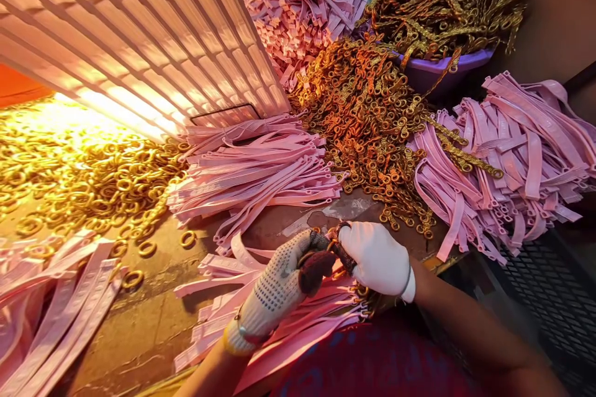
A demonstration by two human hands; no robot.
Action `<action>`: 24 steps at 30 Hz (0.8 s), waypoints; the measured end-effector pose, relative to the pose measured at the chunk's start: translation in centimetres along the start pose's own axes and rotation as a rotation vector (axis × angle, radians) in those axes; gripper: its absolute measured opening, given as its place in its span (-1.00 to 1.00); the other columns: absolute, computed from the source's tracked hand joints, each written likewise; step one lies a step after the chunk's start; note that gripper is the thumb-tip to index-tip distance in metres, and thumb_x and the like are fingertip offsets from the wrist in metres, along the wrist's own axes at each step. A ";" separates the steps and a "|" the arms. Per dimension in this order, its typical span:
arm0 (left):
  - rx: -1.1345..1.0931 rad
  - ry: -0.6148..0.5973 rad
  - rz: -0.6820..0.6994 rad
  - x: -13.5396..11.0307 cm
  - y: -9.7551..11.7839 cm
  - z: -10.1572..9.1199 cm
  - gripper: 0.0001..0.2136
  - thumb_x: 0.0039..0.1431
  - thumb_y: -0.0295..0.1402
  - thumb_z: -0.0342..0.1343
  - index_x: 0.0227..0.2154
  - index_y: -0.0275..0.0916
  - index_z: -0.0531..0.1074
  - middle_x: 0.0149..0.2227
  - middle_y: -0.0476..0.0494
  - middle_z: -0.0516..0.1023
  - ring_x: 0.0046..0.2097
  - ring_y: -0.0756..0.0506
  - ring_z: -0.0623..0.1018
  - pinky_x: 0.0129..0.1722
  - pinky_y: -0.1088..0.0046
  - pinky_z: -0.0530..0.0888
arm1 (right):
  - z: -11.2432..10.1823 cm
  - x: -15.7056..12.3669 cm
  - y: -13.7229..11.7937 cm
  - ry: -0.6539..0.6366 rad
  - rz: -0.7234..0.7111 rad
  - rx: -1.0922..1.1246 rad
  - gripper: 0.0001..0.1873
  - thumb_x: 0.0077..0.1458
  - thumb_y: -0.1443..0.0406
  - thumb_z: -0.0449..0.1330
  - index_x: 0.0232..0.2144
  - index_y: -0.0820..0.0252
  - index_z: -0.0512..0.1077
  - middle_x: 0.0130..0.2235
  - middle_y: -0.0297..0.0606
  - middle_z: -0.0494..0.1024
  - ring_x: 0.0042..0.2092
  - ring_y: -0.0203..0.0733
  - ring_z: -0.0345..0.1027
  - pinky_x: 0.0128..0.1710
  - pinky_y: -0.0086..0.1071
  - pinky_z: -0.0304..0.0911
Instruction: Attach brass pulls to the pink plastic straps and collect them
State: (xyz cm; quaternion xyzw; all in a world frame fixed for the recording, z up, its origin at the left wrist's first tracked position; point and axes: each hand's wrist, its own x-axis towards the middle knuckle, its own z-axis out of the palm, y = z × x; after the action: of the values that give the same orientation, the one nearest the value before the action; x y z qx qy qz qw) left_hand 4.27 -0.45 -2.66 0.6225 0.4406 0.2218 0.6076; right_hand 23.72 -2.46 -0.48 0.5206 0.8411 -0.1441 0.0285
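My left hand (279,288), in a dotted knit glove with dark red fingertips, is curled and pinched against my right hand (375,257), which wears a white glove. Both close on a small gold ring piece (333,242) between the fingertips, mostly hidden. Under the hands lies a fan of pink plastic straps (298,329) with gold ends. A bundle of pink straps (261,173) lies just beyond the hands.
Loose gold rings (93,183) spread over the left of the worn bench (153,316). A heap of gold chain pieces (367,118) sits centre back, more fill a purple basin (437,65). Pink straps pile at right (512,161), back (298,6) and near left (51,298). A slatted panel (121,37) slopes overhead at left.
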 end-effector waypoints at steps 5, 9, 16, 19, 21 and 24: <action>-0.149 -0.062 -0.102 0.2 -0.9 0.5 -0.66 0.33 -0.07 0.04 -0.44 -0.24 0.30 -0.59 0.05 0.33 -0.61 0.09 0.25 -0.60 0.59 0.19 | -1.3 0.7 -0.5 -0.028 -0.006 0.020 -0.81 0.08 0.24 0.18 -0.24 0.18 0.40 -0.29 -0.20 0.58 -0.28 -0.01 0.49 -0.41 -0.28 0.18; -0.488 -0.041 -0.226 0.6 -1.3 0.6 -0.67 0.27 -0.07 0.10 -0.43 -0.21 0.26 -0.58 0.09 0.26 -0.62 0.10 0.19 -0.62 0.62 0.14 | -1.3 1.1 -1.7 0.018 0.018 0.034 -0.75 0.11 0.15 0.21 -0.23 0.19 0.40 -0.32 -0.18 0.59 -0.33 -0.01 0.50 -0.44 -0.29 0.13; 0.149 0.126 -0.014 6.1 1.3 -4.1 -0.68 0.28 -0.07 0.08 -0.26 -0.25 0.53 -0.48 -0.08 0.50 -0.51 -0.03 0.43 -0.52 0.49 0.38 | 2.2 2.0 -0.6 0.269 0.289 0.307 -0.87 0.22 0.37 0.08 -0.18 0.20 0.37 -0.33 -0.18 0.58 -0.30 -0.05 0.48 -0.32 -0.31 0.18; 0.769 0.351 0.203 10.9 1.6 -6.6 -0.67 0.32 -0.29 0.00 0.01 -0.30 0.54 -0.11 -0.29 0.63 -0.09 -0.21 0.58 -0.06 0.27 0.49 | 3.5 2.2 0.4 0.338 0.314 0.420 -0.82 0.15 0.42 0.11 -0.18 0.17 0.39 -0.36 -0.22 0.56 -0.32 -0.07 0.45 -0.31 -0.34 0.18; 0.970 0.373 0.215 14.0 1.7 -7.4 -0.64 0.31 -0.40 -0.04 0.07 -0.37 0.50 0.02 -0.40 0.57 0.06 -0.31 0.54 0.07 0.14 0.44 | 4.0 2.2 0.5 0.342 0.298 0.476 -0.83 0.12 0.43 0.13 -0.23 0.14 0.40 -0.41 -0.26 0.54 -0.36 -0.08 0.43 -0.33 -0.35 0.18; 1.164 0.301 0.135 17.1 1.9 -7.2 -0.64 0.32 -0.45 -0.10 0.05 -0.42 0.49 0.00 -0.49 0.53 -0.03 -0.36 0.58 -0.07 0.12 0.50 | 4.4 1.8 0.6 0.341 0.230 0.547 -0.80 0.08 0.45 0.14 -0.23 0.12 0.42 -0.40 -0.28 0.54 -0.34 -0.09 0.44 -0.31 -0.37 0.22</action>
State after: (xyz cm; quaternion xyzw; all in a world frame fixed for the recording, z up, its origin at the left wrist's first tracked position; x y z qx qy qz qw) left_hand 7.70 17.83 -4.11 0.8412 0.5301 0.0678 0.0826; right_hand 22.99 -1.83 -5.15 0.6170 0.6998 -0.2708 -0.2373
